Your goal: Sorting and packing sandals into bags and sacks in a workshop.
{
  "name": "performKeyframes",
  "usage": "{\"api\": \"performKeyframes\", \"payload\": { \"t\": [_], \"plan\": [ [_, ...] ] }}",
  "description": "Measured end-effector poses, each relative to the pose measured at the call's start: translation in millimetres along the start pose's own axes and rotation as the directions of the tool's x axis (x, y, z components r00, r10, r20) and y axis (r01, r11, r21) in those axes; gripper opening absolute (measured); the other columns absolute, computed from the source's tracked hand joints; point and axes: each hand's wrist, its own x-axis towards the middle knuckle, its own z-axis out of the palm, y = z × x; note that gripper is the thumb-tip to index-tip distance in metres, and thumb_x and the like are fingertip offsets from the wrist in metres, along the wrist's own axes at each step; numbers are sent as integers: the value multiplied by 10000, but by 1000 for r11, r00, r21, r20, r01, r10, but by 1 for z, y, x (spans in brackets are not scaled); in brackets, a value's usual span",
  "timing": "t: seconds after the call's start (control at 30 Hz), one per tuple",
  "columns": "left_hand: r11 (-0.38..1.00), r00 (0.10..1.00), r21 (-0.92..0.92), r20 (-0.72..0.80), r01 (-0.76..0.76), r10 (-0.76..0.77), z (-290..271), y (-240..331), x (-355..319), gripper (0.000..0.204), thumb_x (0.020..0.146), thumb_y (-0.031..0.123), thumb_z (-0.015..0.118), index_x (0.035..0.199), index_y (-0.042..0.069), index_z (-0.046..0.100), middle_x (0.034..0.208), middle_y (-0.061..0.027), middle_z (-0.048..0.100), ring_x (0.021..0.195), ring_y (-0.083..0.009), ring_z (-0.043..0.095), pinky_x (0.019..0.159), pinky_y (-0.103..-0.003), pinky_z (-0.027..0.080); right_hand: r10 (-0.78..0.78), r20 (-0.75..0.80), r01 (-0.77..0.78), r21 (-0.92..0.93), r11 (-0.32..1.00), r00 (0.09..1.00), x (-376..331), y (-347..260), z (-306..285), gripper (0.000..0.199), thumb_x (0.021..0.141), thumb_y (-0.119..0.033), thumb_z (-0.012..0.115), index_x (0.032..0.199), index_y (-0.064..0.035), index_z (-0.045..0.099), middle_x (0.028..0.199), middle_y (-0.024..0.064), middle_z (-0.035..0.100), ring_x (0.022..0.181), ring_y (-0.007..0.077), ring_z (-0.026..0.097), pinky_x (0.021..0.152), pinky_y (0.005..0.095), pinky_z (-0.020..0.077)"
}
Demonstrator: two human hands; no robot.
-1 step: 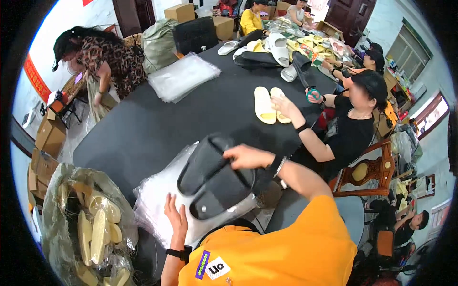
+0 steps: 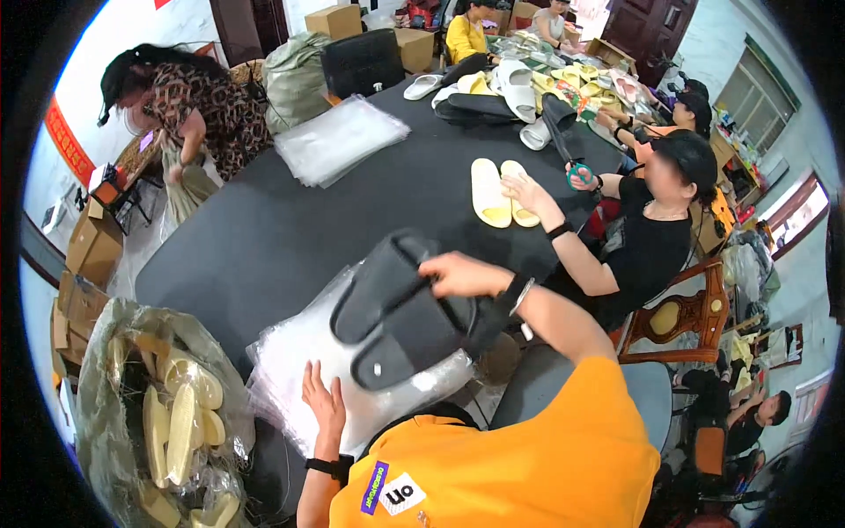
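Fingers of right hand [image 2: 458,275] clamped on pair of black slippers [image 2: 400,312], held over stack of clear plastic bags [image 2: 290,356] at near edge of dark table [image 2: 264,238]. Left hand [image 2: 324,407] flat on bags, fingers spread. Beside: co-worker's hand [image 2: 526,189] touching yellow slippers [image 2: 497,192].

Two black slippers [image 2: 400,312] lie on one stack of clear bags [image 2: 290,361]. Two yellow slippers [image 2: 502,192] lie farther off, beside a second bag stack [image 2: 339,141]. One pair of scissors [image 2: 576,167].
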Motion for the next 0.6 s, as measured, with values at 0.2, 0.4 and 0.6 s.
{"api": "performKeyframes", "payload": {
  "t": [0.2,0.4,0.6],
  "plan": [
    [954,962,300,261,-7,-75,6,-43,-28,518,784,205,565,1257,88,392,1336,-209,308,1233,-361,267,973,-478,181,136,-596,-164,7,986,792,22,119,-135,617,669,-77,601,1253,-80,401,1200,147,474,1114,252,449,900,303,371],
    [949,982,311,154,61,-113,18,-57,-43,492,720,191,596,1189,119,467,1290,-177,370,1215,-329,308,949,-480,234,192,-685,-460,-231,857,702,70,89,-108,722,767,-206,616,1361,-148,210,1391,199,182,1238,359,293,983,408,302],
    [965,990,261,128,24,-59,20,-49,-27,440,737,238,602,1156,151,496,1265,-153,393,1174,-317,358,920,-459,290,-98,-88,55,-401,914,991,67,50,96,537,786,-276,604,1258,-97,418,1328,155,337,1241,331,297,1007,440,251]
  ]
}}
